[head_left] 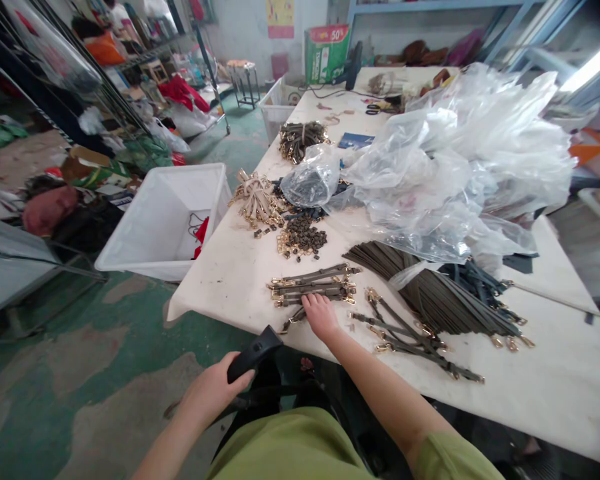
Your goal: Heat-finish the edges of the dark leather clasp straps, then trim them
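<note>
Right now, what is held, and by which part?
The left hand grips a black plastic handle-like object by its lower end; the right hand lies on grey straps with gold clasps, no clear grip.

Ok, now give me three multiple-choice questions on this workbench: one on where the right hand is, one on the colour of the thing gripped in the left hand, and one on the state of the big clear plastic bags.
1. Where is the right hand?
A) On the dull grey straps with gold clasps, on the white table
B) Inside a white plastic bin
C) Under a clear plastic bag

2. What colour is the object in the left hand?
A) Red
B) Gold
C) Black

3. What state are the clear plastic bags in?
A) Folded flat
B) Crumpled in a heap
C) Taped around a box

Answers:
1. A, the fingers lie on the straps.
2. C, it shows black above the fist.
3. B, they bulge in loose folds across the table.
</note>
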{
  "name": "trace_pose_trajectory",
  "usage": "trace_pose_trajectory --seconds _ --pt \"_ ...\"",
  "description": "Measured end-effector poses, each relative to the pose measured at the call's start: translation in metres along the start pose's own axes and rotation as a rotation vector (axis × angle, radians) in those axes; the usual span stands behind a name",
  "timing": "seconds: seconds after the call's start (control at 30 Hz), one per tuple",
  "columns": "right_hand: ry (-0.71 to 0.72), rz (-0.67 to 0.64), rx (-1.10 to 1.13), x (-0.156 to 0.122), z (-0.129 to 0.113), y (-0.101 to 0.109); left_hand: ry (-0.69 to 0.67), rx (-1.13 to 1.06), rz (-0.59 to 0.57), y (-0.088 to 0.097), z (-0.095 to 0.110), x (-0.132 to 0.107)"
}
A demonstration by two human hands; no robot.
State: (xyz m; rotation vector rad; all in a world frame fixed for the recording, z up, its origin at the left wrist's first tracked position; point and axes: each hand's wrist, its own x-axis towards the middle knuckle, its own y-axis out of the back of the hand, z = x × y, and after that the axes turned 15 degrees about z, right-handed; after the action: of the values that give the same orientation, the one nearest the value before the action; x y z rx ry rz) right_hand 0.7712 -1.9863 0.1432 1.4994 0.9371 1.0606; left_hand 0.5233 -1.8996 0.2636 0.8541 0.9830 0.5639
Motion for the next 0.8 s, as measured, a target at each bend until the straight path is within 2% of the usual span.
trace_pose_trajectory --seconds 0.1,0.2,0.33,0.5,0.67,0.8 --pt "0.071 0.045 0.03 -0.014 0.003 0.005 0.015 0.005 -0.004 0.0 -0.001 0.001" --pt "0.104 0.021 0.038 -0.02 0.007 0.008 -0.001 0.005 -0.006 -0.003 -0.004 0.003" --pt "0.118 -0.029 0.035 -0.012 0.013 0.008 -0.022 0.003 -0.004 -0.005 -0.002 0.007" --pt "0.057 -0.071 0.01 0.005 0.02 0.009 -0.026 0.021 0.017 0.002 0.007 0.007" --pt "0.055 0.004 -0.017 0.014 0.033 0.021 -0.023 -0.024 0.048 0.008 0.006 0.0" --pt "0.091 0.077 -0.068 0.02 0.051 0.038 0.003 -0.024 0.063 0.008 0.002 -0.004"
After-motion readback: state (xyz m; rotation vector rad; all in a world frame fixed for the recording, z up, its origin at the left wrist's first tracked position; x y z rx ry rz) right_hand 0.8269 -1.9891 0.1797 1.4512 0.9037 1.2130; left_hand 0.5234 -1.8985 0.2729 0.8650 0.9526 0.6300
